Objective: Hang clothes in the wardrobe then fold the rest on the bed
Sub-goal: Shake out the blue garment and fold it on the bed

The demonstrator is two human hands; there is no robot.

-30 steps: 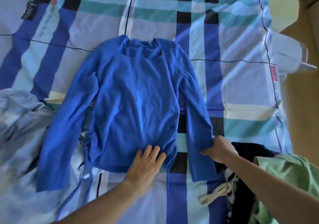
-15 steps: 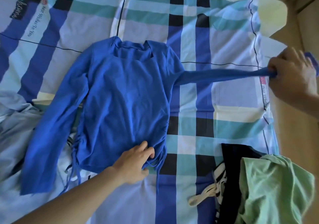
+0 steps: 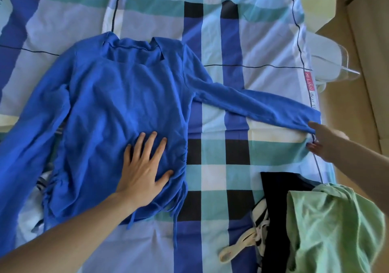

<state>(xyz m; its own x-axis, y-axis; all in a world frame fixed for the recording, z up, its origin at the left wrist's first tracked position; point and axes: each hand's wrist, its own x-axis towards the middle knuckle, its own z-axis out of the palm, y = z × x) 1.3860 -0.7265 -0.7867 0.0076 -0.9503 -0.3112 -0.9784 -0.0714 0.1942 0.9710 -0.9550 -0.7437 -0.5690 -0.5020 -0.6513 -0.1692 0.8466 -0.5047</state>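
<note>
Head cam: the left hand [image 3: 143, 169] lies flat with its fingers spread, palm down on the lower front of the blue long-sleeved top [image 3: 117, 104], just above the gathered drawstring hem. It presses on the fabric and grips nothing. The right hand [image 3: 326, 142] is at the right edge of the bed. Its fingers are fairly straight, the index fingertip touches the cuff of the stretched-out sleeve [image 3: 263, 104], and the thumb sits apart below it, so it looks open rather than pinching.

The top lies face up on the plaid bed sheet [image 3: 221, 30], neckline away from the camera, and its other sleeve [image 3: 27, 146] trails down the left side. Just above the right hand, a red tag [image 3: 309, 81] on the sheet reads "XI LIAN". Script under it starts "Best", and the rest is too small to read. A green garment [image 3: 336, 226] is piled on a black one [image 3: 275, 199] at lower right.
</note>
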